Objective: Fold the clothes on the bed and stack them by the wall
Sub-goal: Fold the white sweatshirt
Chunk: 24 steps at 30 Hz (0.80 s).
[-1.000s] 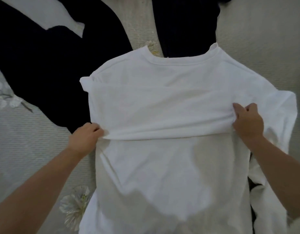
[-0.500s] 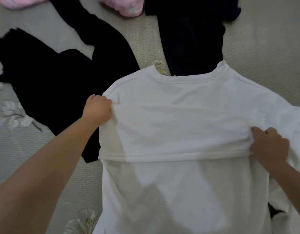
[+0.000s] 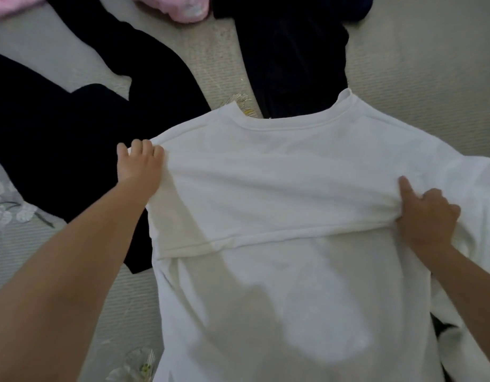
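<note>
The white shirt (image 3: 307,285) lies back-up on the bed (image 3: 431,78), collar pointing away, and its hem sits doubled up across the middle. A second ago both hands held that hem at mid-body; now the left hand (image 3: 140,168) has run up to the far left shoulder, fingers curled over the edge there. The right hand (image 3: 423,213) grips the right end of the hem, forefinger out along the cloth. So the fold is half laid, and I'd say the right side must follow. Beyond it, a black garment (image 3: 59,128) spreads just left of the shirt, another dark one (image 3: 290,56) disappears under the collar, and pink cloth (image 3: 180,9) waits farthest off. All three are unfolded.
</note>
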{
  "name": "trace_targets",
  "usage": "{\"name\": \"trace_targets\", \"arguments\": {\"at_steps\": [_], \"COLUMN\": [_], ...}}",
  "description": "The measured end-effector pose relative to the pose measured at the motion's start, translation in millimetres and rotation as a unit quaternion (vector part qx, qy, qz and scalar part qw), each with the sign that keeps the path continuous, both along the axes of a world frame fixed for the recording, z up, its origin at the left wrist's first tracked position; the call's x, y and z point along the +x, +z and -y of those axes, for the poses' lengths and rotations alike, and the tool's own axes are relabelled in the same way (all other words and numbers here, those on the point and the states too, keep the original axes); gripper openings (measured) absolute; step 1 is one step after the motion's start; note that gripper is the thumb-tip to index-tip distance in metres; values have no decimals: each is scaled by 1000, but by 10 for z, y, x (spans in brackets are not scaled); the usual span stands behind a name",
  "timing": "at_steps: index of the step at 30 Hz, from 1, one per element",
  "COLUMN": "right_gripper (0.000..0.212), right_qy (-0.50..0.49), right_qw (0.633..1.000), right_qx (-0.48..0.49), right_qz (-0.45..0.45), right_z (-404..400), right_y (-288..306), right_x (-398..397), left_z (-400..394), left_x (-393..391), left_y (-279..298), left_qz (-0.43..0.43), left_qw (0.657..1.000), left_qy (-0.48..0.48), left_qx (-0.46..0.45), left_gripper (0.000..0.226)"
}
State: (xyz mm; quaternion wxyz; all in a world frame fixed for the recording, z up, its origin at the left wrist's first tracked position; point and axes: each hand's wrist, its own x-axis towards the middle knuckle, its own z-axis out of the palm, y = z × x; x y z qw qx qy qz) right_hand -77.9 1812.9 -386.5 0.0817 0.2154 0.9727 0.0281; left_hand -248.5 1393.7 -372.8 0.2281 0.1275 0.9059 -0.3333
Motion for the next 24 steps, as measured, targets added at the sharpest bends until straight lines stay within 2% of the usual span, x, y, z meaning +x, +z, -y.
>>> {"name": "trace_targets", "arguments": {"at_steps": [2, 4, 6, 8, 10, 12, 14, 16, 17, 19, 21, 22, 24], "right_gripper": [50, 48, 45, 43, 53, 56, 50, 46, 45, 42, 36, 36, 42], "right_qy": [-33, -47, -1, 89, 123, 111, 117, 112, 92, 36, -64, -118, -219], "right_qw": [998, 995, 999, 995, 984, 971, 972, 975, 977, 982, 978, 974, 961], "right_qx": [-14, -40, -40, -46, -112, -127, -136, -161, -176, -184, -171, -168, -170], "right_qz": [50, 79, 33, -16, 71, 169, 149, 107, 83, -20, -98, -91, -6], "right_z": [78, 135, 156, 157, 152, 125, 69, 53, 21, -74, -208, -297, -475], "right_y": [-49, -63, -57, -38, -23, -70, -105, -35, 31, 150, 223, 233, 210], "right_x": [58, 108, 146, 197, 268, 391, 419, 404, 432, 666, 1099, 1340, 1808], "left_z": [-94, -297, -538, -717, -779, -767, -752, -778, -835, -1052, -1354, -1526, -1914], "left_x": [206, 505, 886, 1314, 1576, 1700, 1718, 1677, 1658, 1668, 1749, 1814, 2002], "left_y": [-46, -64, -117, -183, -231, -270, -314, -286, -242, -104, -33, -21, -13], "left_qz": [-44, -58, -43, 51, 123, 144, 146, 158, 146, 122, 96, 91, 116], "left_qw": [994, 958, 920, 919, 935, 947, 949, 954, 955, 948, 920, 903, 880], "left_qy": [6, -3, -73, -78, -34, -12, 14, 53, 61, 68, -8, -63, -127], "left_qx": [100, 280, 384, 384, 332, 286, 278, 248, 251, 287, 379, 416, 442], "left_gripper": [56, 56, 49, 53, 64, 61, 49, 53, 54, 49, 41, 41, 44]}}
